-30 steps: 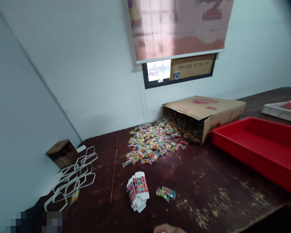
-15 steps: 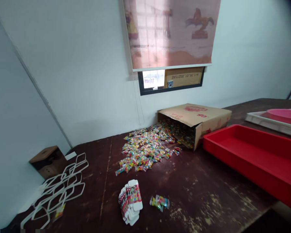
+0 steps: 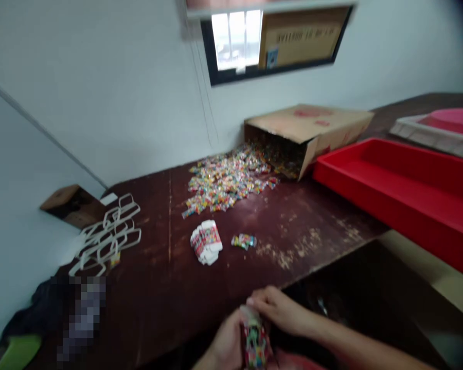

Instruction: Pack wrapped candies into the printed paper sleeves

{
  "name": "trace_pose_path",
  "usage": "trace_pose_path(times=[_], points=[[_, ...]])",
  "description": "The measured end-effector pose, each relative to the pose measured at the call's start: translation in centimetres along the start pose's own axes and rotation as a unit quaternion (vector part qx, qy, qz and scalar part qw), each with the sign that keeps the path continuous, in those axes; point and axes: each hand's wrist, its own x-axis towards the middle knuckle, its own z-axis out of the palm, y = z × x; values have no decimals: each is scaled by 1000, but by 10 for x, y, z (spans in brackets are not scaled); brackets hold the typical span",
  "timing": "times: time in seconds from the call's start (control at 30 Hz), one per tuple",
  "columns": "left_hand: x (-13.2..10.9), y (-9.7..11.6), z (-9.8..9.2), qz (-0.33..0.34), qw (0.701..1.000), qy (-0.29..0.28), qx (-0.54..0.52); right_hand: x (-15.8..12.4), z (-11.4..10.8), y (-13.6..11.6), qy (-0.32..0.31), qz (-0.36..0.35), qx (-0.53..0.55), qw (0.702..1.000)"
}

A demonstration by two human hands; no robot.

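Low in the head view, both hands are at a small printed carton (image 3: 255,341) with a colourful pattern, close to my body. My left hand (image 3: 227,341) is closed around its left side. My right hand (image 3: 273,308) has its fingers curled at the carton's pale top end; motion blur hides the exact grip. Beyond the hands, on the dark table, lies a fanned stack of flat printed cartons (image 3: 207,242). To its right are a few wrapped candies (image 3: 244,241). Farther back spreads a large heap of wrapped candies (image 3: 227,177).
The candy heap spills from a cardboard box (image 3: 312,123) on its side. A red tray (image 3: 355,180) stands right, overhanging the table edge; a white tray (image 3: 432,134) is behind it. Left are white loops (image 3: 111,236), a brown box (image 3: 75,205) and a partly pixelated area.
The view has tilted down, so the table things sit higher in the picture. Both hands and the carton have come into view at the bottom.
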Motion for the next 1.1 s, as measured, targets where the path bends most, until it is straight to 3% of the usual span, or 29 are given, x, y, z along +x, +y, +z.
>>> trace_pose_path(times=[0.03, 0.2, 0.33, 0.4, 0.47, 0.53, 0.6, 0.7, 0.83, 0.93, 1.0, 1.1], points=[[-1, -3, -1, 14, 999, -5, -29, -2, 1, 0, 19, 3, 19, 1000], [-9, -1, -4, 41, 994, -85, -49, -1, -9, 6, -53, 105, 174, 978], [-11, -3, -6, 55, 995, -79, 1, 1, -10, 13, -35, 134, 170, 976], [-11, -5, -9, 68, 996, -62, -2, -5, -4, 13, -3, 73, 101, 992], [-12, -7, -11, 82, 996, -42, -8, -18, 5, 11, 47, -36, -14, 998], [-14, -7, -11, 87, 996, -34, -1, -33, 12, 7, 79, -129, -116, 982], [-15, -3, -9, 83, 995, -42, 28, -39, 10, 5, 61, -166, -160, 971], [-17, 10, -6, 107, 986, -16, 125, -17, -14, 9, 23, -179, -183, 967], [-33, 41, -18, 146, 944, 12, 297, 51, -61, 27, 180, -164, -308, 920], [-55, 59, -36, 99, 906, -6, 412, 88, -79, 42, 201, -161, -391, 884], [-65, 64, -48, 76, 903, -4, 424, 95, -81, 50, 200, -165, -399, 880], [-62, 61, -56, 128, 940, 57, 310, 84, -74, 53, 272, -148, -309, 899]])
